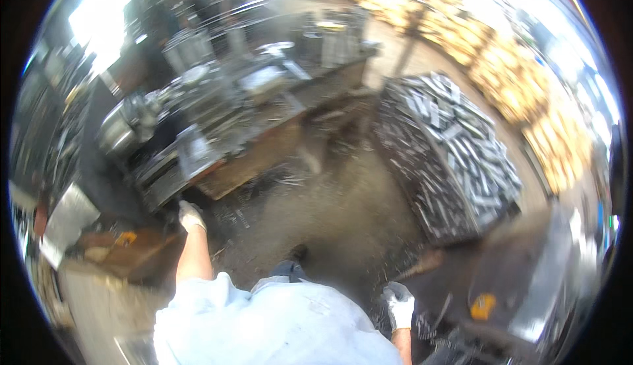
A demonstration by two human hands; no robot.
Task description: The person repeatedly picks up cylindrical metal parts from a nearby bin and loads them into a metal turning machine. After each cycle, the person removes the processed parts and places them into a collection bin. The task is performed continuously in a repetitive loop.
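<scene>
My left hand [191, 216], in a white glove, is beside the near end of a long metal workbench [254, 160]. Motion smears its fingers, so whether it holds anything is unclear. Low on the right hangs my right hand [399, 307], gloved in white with grey fingers. Those fingers are loosely bent, and nothing shows in them. A large dark bin [428, 183] stands ahead of it to the right, heaped with grey metal pieces [465, 141].
Machine parts, including a rounded metal part [122, 127], crowd the bench. Yellowish stacked pieces [514, 88] line the far right. A dark surface [508, 266] with a yellow object [483, 306] lies at right. Scraps litter the brown floor [336, 200].
</scene>
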